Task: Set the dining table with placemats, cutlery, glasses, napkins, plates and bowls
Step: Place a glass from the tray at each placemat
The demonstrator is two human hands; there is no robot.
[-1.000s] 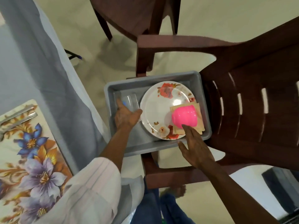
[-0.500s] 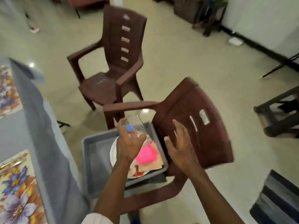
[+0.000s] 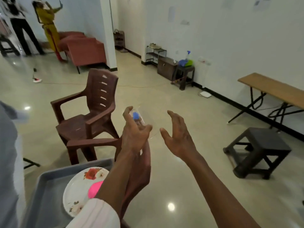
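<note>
Left hand is gripping the clear glass (blue sticker), fingers curled round it, at 1 o'clock of the tray for carrying; right hand is hovering released at the glass's 3 o'clock, likely to steady it.

The left hand grips a clear glass above the grey tray; the right hand hovers beside it, fingers spread.

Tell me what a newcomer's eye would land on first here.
The two hands raised mid-frame: the left hand grips a clear glass with a blue sticker, the right hand open and empty beside it. Bottom left, a pink bowl sits on a floral plate in a grey tray.
</note>
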